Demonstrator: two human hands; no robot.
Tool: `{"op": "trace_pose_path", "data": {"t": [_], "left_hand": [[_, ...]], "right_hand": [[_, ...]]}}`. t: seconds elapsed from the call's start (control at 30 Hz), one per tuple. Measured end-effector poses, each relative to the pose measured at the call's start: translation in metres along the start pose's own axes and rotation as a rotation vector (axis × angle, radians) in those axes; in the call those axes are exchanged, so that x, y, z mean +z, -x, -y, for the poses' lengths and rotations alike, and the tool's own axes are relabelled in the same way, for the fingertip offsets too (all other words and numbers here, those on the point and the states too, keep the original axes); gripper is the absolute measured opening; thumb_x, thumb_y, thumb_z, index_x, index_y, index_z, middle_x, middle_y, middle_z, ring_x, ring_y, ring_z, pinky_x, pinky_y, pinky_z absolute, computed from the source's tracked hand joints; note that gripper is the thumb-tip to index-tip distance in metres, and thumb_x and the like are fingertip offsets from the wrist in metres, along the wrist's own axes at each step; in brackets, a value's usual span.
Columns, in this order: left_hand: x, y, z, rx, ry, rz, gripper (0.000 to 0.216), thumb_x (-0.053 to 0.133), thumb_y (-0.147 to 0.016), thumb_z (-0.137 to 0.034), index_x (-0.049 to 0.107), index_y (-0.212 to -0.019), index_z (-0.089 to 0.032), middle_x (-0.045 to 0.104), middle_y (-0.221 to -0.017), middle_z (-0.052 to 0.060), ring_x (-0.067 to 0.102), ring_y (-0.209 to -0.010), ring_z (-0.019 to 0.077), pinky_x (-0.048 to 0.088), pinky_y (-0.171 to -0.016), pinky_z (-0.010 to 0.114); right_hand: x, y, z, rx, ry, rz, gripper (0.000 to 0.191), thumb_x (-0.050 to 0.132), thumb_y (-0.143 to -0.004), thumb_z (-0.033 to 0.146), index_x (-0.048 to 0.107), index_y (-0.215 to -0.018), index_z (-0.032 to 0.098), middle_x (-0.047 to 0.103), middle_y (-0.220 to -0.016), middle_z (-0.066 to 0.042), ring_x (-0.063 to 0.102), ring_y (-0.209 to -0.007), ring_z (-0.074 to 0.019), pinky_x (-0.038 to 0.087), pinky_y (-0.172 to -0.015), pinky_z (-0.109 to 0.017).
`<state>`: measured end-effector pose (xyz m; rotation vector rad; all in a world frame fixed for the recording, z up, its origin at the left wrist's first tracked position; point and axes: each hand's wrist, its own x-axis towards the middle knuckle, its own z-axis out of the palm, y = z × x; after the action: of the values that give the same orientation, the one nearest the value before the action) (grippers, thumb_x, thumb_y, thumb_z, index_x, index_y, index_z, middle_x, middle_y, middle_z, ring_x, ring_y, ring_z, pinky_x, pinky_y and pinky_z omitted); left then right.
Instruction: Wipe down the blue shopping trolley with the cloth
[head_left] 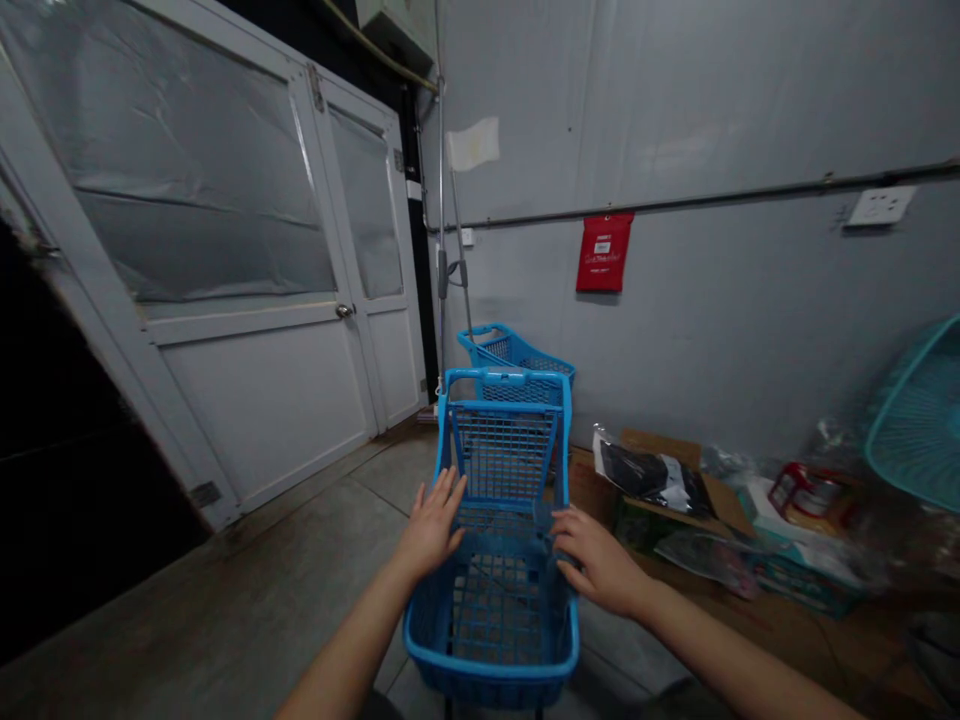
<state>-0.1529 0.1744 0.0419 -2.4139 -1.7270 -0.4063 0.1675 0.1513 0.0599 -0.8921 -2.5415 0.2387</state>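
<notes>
A blue plastic shopping cart (495, 640) stands on the floor right below me, its mesh basket empty and its upright back panel (504, 430) facing away. My left hand (433, 520) lies flat on the basket's left rim with the fingers spread. Over the right rim my right hand (596, 560) rests with curled fingers, near a folded mesh flap inside. Whether it grips the flap is unclear. A second blue basket (517, 352) sits just behind the cart against the wall.
White double doors (262, 300) close off the left side. The grey wall ahead carries a red pouch (604, 252) and a socket (879, 206). Boxes and bags (675, 490) are piled at the right, beside a teal fan (919, 420).
</notes>
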Motion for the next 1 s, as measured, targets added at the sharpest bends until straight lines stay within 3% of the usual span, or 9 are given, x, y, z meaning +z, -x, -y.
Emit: {"op": "trace_pose_path", "data": {"t": [0.1, 0.2, 0.3, 0.4, 0.53, 0.7, 0.8, 0.9, 1.0], "left_hand": [[-0.002, -0.003, 0.011, -0.067, -0.047, -0.034, 0.078, 0.051, -0.081, -0.023, 0.018, -0.151, -0.021, 0.013, -0.159, 0.012, 0.010, -0.146, 0.0248, 0.015, -0.115, 0.055], [-0.006, -0.002, 0.014, -0.266, -0.129, -0.094, 0.073, 0.048, -0.084, -0.027, 0.019, -0.150, -0.015, 0.017, -0.158, 0.016, 0.015, -0.146, 0.0275, 0.016, -0.114, 0.057], [-0.004, 0.013, 0.005, -0.510, -0.173, -0.106, 0.071, 0.043, -0.088, -0.033, 0.020, -0.149, -0.008, 0.022, -0.155, 0.021, 0.022, -0.143, 0.0320, 0.022, -0.110, 0.061], [0.002, 0.040, -0.007, -0.540, -0.216, -0.088, 0.069, 0.038, -0.088, -0.036, 0.023, -0.149, -0.005, 0.025, -0.154, 0.021, 0.026, -0.142, 0.0327, 0.018, -0.111, 0.063], [0.003, 0.062, -0.005, -0.386, -0.231, -0.038, 0.071, 0.041, -0.085, -0.037, 0.027, -0.148, -0.007, 0.025, -0.155, 0.017, 0.023, -0.143, 0.0303, 0.013, -0.113, 0.061], [-0.001, 0.060, 0.008, -0.303, -0.178, -0.003, 0.071, 0.041, -0.086, -0.039, 0.027, -0.148, -0.008, 0.028, -0.153, 0.015, 0.026, -0.142, 0.0289, 0.019, -0.113, 0.059], [0.000, 0.058, 0.007, -0.302, -0.164, 0.004, 0.071, 0.039, -0.087, -0.041, 0.026, -0.148, -0.007, 0.030, -0.153, 0.015, 0.027, -0.142, 0.0285, 0.022, -0.112, 0.058], [0.000, 0.057, 0.004, -0.316, -0.158, -0.002, 0.070, 0.038, -0.089, -0.044, 0.026, -0.148, -0.008, 0.031, -0.153, 0.014, 0.028, -0.142, 0.0281, 0.023, -0.113, 0.058], [0.000, 0.054, 0.005, -0.324, -0.140, -0.013, 0.070, 0.037, -0.090, -0.047, 0.026, -0.148, -0.008, 0.032, -0.152, 0.015, 0.029, -0.141, 0.0281, 0.023, -0.113, 0.058]], "right_hand": [[-0.001, 0.018, 0.038, -0.078, -0.063, 0.089, 0.018, 0.050, -0.088, 0.027, 0.064, -0.099, 0.024, 0.064, -0.106, -0.005, 0.050, -0.120, -0.0221, 0.025, -0.113, -0.045], [0.007, 0.024, 0.065, -0.190, -0.090, 0.140, 0.022, 0.050, -0.089, 0.034, 0.063, -0.103, 0.024, 0.064, -0.107, -0.005, 0.052, -0.114, -0.0216, 0.032, -0.107, -0.041], [0.017, 0.014, 0.079, -0.298, -0.034, 0.216, 0.024, 0.054, -0.087, 0.039, 0.062, -0.105, 0.025, 0.065, -0.106, -0.004, 0.054, -0.106, -0.0223, 0.039, -0.097, -0.038], [0.021, -0.002, 0.078, -0.328, 0.071, 0.281, 0.024, 0.061, -0.084, 0.041, 0.063, -0.101, 0.025, 0.065, -0.104, -0.004, 0.056, -0.098, -0.0223, 0.042, -0.088, -0.035], [0.001, -0.027, 0.037, -0.165, 0.232, 0.251, 0.016, 0.062, -0.084, 0.032, 0.063, -0.097, 0.022, 0.064, -0.104, -0.005, 0.056, -0.097, -0.0211, 0.042, -0.084, -0.031], [-0.067, -0.060, -0.065, 0.127, 0.558, 0.139, 0.013, 0.057, -0.088, 0.027, 0.066, -0.095, 0.020, 0.064, -0.102, -0.007, 0.056, -0.101, -0.0212, 0.037, -0.092, -0.032], [-0.097, -0.075, -0.106, 0.215, 0.618, 0.066, 0.023, 0.049, -0.093, 0.030, 0.067, -0.097, 0.016, 0.063, -0.103, -0.012, 0.056, -0.100, -0.0251, 0.035, -0.093, -0.039], [-0.094, -0.082, -0.110, 0.226, 0.631, 0.064, 0.031, 0.046, -0.094, 0.034, 0.069, -0.091, 0.014, 0.064, -0.095, -0.014, 0.057, -0.092, -0.0253, 0.039, -0.086, -0.037], [-0.066, -0.075, -0.082, 0.184, 0.622, 0.106, 0.031, 0.048, -0.092, 0.036, 0.069, -0.081, 0.016, 0.064, -0.087, -0.011, 0.058, -0.087, -0.0238, 0.040, -0.081, -0.034]]}}
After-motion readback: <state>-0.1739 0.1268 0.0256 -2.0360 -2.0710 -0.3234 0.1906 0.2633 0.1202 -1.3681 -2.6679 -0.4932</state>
